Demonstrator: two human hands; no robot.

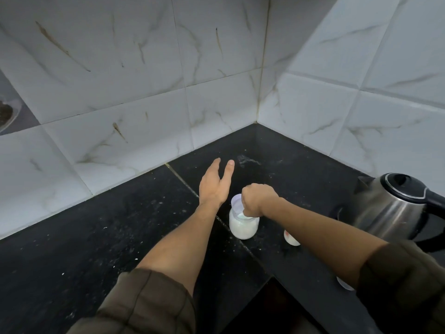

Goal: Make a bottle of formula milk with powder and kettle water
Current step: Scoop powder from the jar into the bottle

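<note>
Reaching down over the neck of a clear jar (243, 225), the right hand (258, 201) is curled into a loose fist, its fingers closed and pointing into the jar's mouth. Whatever they pinch is hidden behind the knuckles, so I cannot tell what it holds. The jar stands upright on the black tabletop (96, 237), near the corner where the two tiled walls meet, and its lower half is filled with white powder or milk (which of the two is not clear from here).

The left hand (214, 186) hovers just beside the jar, to its left and a little beyond it, with fingers stretched out flat and slightly spread, palm turned inward. It grips nothing and does not touch the jar.

A steel kettle (390, 208) with a black lid and black handle sits on its base at the right edge of the view, well apart from the jar. Between the two, partly hidden under the right forearm, a small white object with a reddish mark (291, 238) stands on the tabletop. Another pale, rounded thing (344, 284) peeks out beneath the right sleeve; too little of it shows to name it.

White specks are scattered over the dark tabletop. Both sleeves are olive-brown and pushed up to the elbow.
</note>
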